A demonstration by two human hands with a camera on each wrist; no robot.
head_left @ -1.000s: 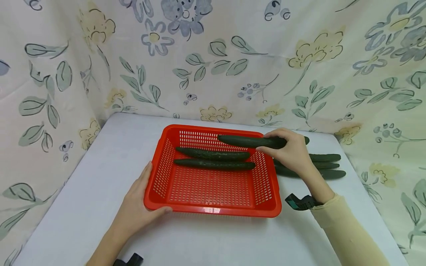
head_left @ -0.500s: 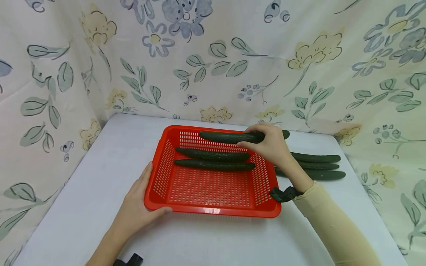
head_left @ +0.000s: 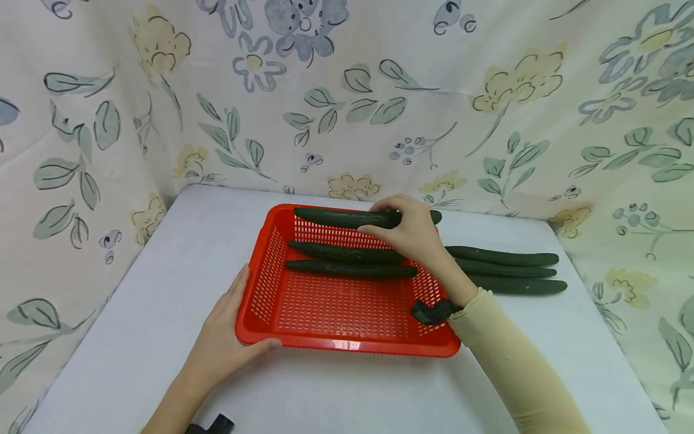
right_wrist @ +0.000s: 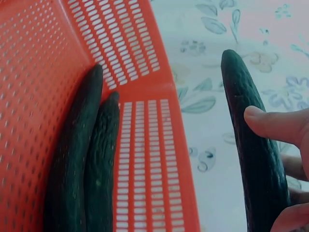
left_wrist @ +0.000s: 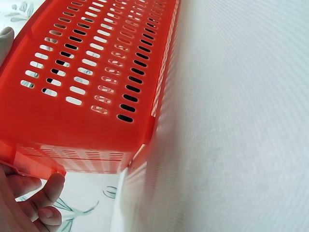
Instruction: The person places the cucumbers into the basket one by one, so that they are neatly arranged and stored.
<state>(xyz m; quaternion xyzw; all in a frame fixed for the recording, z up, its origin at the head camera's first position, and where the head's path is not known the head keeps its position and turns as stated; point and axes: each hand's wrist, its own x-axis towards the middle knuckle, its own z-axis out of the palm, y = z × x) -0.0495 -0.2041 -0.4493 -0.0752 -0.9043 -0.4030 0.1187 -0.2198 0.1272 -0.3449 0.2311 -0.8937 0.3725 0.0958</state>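
Observation:
My right hand [head_left: 412, 229] grips a long dark green cucumber [head_left: 333, 217], thumb on the near side and fingers round the far side. This cucumber lies level above the back rim of the red perforated basket [head_left: 347, 345]. Inside the basket, two cucumbers rest side by side: one farther back [head_left: 341, 251] and one nearer the front [head_left: 347, 269]. My left hand [head_left: 222, 331] holds the basket's front left corner. In the left wrist view, its fingers [left_wrist: 29, 203] curl by the rim, with the thumb at the frame's left edge.
Three more cucumbers [head_left: 515, 285] lie in a row on the white table [head_left: 347, 398], right of the basket and partly behind my right arm. A floral cloth [head_left: 352, 138] hangs along the table's back and sides.
My right hand has carried the cucumber leftward, from the basket's right side to above its back rim. My left hand and the basket have stayed put.

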